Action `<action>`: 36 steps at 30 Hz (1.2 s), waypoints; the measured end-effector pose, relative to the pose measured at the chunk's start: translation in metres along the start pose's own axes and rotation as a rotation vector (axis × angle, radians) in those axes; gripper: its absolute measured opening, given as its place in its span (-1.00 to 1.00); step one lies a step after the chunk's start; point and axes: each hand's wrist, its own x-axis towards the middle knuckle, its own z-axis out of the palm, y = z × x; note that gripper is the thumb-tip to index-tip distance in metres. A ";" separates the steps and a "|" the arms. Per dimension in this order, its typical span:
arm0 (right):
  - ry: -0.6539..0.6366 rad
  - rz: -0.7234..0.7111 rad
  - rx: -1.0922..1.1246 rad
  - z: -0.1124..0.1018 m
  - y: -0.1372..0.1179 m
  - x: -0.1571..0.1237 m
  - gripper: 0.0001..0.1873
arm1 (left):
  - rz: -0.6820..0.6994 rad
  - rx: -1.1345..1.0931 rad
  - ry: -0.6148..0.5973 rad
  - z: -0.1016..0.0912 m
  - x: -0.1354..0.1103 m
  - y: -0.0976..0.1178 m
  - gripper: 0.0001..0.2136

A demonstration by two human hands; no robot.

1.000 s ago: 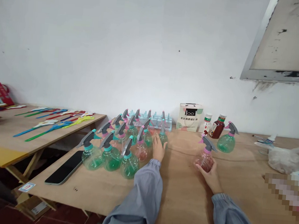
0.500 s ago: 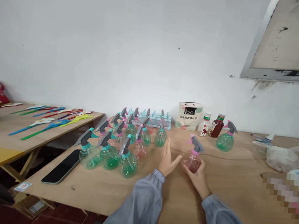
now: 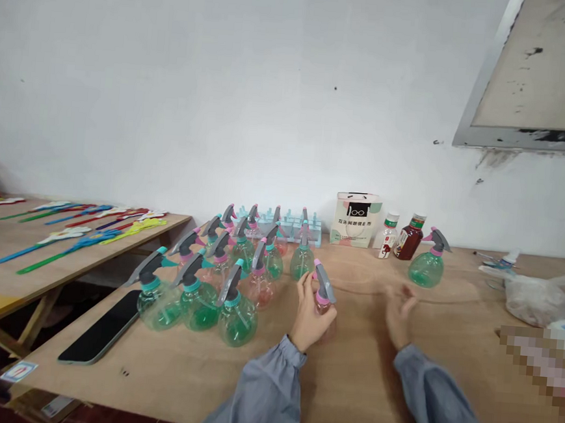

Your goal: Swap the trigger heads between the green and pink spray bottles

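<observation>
Plywood makes up the bench, which runs along a white wall and carries everything in play. The largest thing on it is the group of spray bottles, green and pink bodies with grey triggers, packed in rows on its left half. A dark phone lies flat beside them near the front edge, and a lone green bottle stands well apart at the far right. Just right of the group stands the pink spray bottle, upright, with the person's left hand wrapped round its body from the near side. That grip is clamped on the bottle, so only the grey trigger and pink collar rise clear above the knuckles; whether its base rests on the bench cannot be told, as the hand hides it. The right hand is off to the right, near the bottle but apart from it, its grip apart and empty, the fingers spread and blurred. Judged from this, the step in hand is the handling of one bottle by the left hand alone at the edge of the group. A next move with it calls for keeping it upright and minding the nozzle tip, which sits close to the nearest green bottle, where the neighbours stand near enough to be knocked.
</observation>
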 end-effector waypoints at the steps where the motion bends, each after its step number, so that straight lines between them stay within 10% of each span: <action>1: 0.134 0.045 -0.054 -0.006 0.002 0.026 -0.26 | 0.007 0.013 0.021 -0.001 -0.001 0.000 -0.22; 4: 0.337 0.151 -0.208 -0.024 0.005 0.093 -0.08 | 0.059 0.025 0.032 0.001 -0.004 0.001 -0.14; 10: 0.147 0.330 -0.391 -0.037 0.004 0.165 0.23 | 0.069 0.036 0.057 0.003 -0.003 -0.002 -0.25; 15: 0.091 0.368 -0.466 -0.036 0.005 0.180 0.08 | 0.038 -0.053 -0.010 -0.001 0.000 -0.002 -0.26; 28: -0.037 -0.241 -0.233 -0.015 0.007 -0.001 -0.10 | -0.137 -0.283 -0.043 -0.017 0.013 0.005 -0.58; 36: -0.211 -0.301 -0.159 -0.013 -0.010 -0.053 -0.20 | -0.349 -0.699 -0.059 -0.029 0.018 0.007 -0.65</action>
